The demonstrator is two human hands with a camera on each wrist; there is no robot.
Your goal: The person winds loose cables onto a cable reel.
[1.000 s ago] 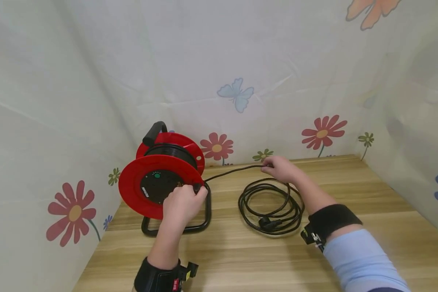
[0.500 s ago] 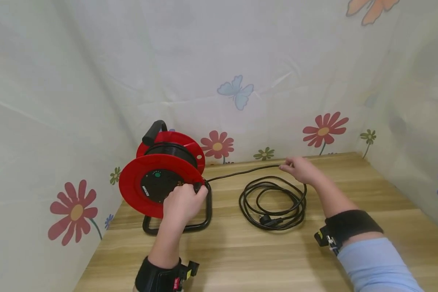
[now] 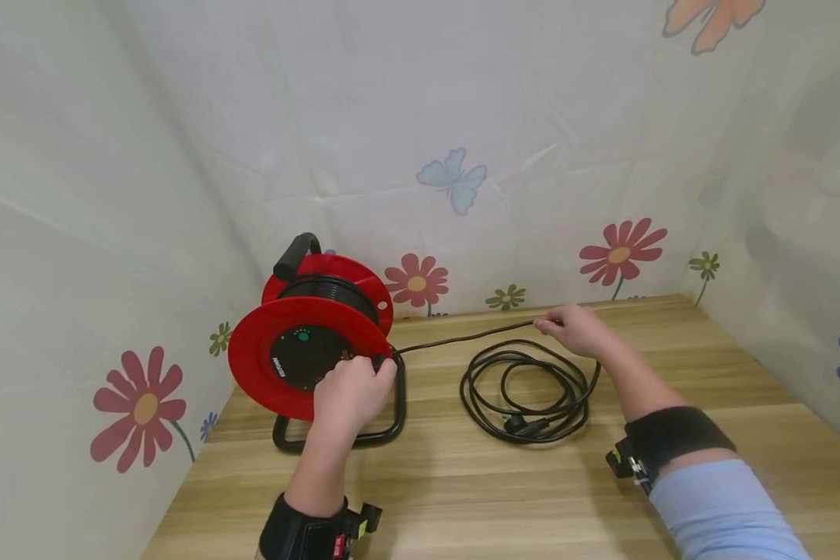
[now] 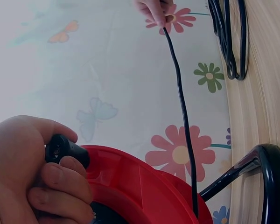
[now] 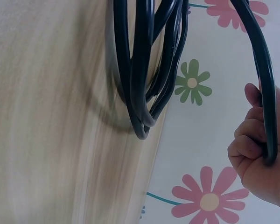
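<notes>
The wooden table (image 3: 462,498) fills the lower half of the head view, enclosed by a pale sheet printed with flowers and butterflies (image 3: 455,180).

The red cable reel (image 3: 308,342) stands upright on its black tube frame (image 3: 364,435) at centre left, black carry handle (image 3: 295,255) on top. A loose coil of black cable (image 3: 525,393) lies flat at centre right, its plug (image 3: 521,424) at the near edge of the coil.

The left hand (image 3: 350,393) is closed round the black crank knob (image 3: 378,360) on the reel's face; the left wrist view confirms fingers and thumb wrapped about it. The right hand (image 3: 577,330) is curled round the cable run leading from reel to coil, holding it raised off the table.

Change noted: over the last second the right hand has travelled to the right along the cable, away from the reel, and the span between reel and hand is longer. The left hand has not shifted on the knob. Judgement: the cable is being paid through the right hand for winding.

Writing: a small white label sits on the reel's black hub (image 3: 280,363); too small to read.
</notes>
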